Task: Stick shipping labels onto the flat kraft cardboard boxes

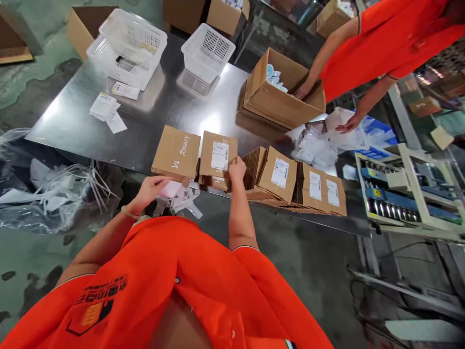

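My left hand point(150, 190) is at the table's front edge, thumb and fingers pinched on a white paper label point(170, 189). Crumpled white strips point(185, 199) hang just right of it, below the edge. Beyond that hand lies a stack of flat brown cartons point(177, 151) with white printed lettering. A second stack, topped by a labelled carton point(215, 152), stands beside it. My right hand point(237, 169) is closed at that carton's right edge; the fingertips are partly hidden, so what they grip is unclear. Further right, labelled flat cartons point(279, 174) lean in a row.
Two white baskets point(209, 53) point(136, 36) and loose label sheets point(105, 109) are on the metal table point(145, 131). Across it, a co-worker point(385, 48) reaches into an open cardboard box point(279, 109). Plastic waste point(58, 194) lies left; a bottle rack point(403, 189) stands right.
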### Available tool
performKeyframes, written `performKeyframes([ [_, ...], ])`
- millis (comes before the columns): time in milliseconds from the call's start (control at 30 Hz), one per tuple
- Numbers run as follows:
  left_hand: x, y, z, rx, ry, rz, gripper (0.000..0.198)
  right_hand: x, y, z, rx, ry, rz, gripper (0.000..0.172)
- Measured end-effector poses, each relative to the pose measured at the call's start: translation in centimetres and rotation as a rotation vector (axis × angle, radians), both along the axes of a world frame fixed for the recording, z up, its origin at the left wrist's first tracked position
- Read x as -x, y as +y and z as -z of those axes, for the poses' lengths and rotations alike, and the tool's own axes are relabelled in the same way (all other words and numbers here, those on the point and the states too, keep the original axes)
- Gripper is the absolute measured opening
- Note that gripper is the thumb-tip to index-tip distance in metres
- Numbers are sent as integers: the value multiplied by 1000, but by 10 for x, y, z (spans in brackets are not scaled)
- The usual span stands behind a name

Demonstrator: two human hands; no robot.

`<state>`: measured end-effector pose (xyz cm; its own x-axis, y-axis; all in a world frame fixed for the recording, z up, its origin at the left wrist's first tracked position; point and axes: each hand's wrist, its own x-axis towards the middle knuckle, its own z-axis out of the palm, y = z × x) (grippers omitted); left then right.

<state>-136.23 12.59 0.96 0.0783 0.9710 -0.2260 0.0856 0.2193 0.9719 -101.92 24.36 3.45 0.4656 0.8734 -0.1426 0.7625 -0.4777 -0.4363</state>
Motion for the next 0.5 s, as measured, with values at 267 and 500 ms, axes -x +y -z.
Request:
performKeyframes([
  [267,15,-30,-15,76,-363,-195,90,102,-85,18,-38,516,-837,19],
  [500,57,-23,19,128,-465,-718,62,189,-122,53,124,964,-747,27],
])
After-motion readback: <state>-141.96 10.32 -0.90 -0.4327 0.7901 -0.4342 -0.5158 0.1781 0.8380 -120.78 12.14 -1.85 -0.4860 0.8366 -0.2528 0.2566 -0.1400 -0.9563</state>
